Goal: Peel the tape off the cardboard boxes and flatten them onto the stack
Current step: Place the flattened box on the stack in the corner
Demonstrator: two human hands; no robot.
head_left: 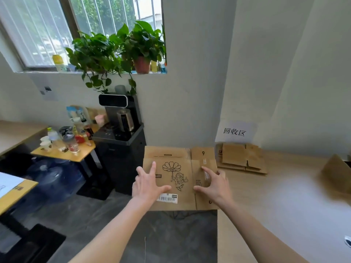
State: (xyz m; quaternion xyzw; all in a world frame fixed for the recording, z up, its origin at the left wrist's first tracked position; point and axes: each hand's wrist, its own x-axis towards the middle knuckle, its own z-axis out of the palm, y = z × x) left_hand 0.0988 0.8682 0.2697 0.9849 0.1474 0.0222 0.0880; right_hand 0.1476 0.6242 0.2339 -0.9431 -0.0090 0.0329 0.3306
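Observation:
A flattened brown cardboard box (178, 158) with a flower-and-child drawing and a barcode label hangs past the left edge of the wooden table (284, 196). My left hand (148, 185) lies on its left part with fingers spread and straight. My right hand (212, 184) lies on its right panel, fingers spread, over a strip of clear tape. A stack of flattened cardboard (243, 158) sits on the table against the wall, to the right of the box and under a paper sign (235, 131).
Another cardboard piece (336, 171) stands at the table's far right. A black water dispenser (121, 130) stands left of the box, with a cluttered small yellow table (64, 149) and water jugs (53, 177) beyond. Plants (117, 48) fill the window sill.

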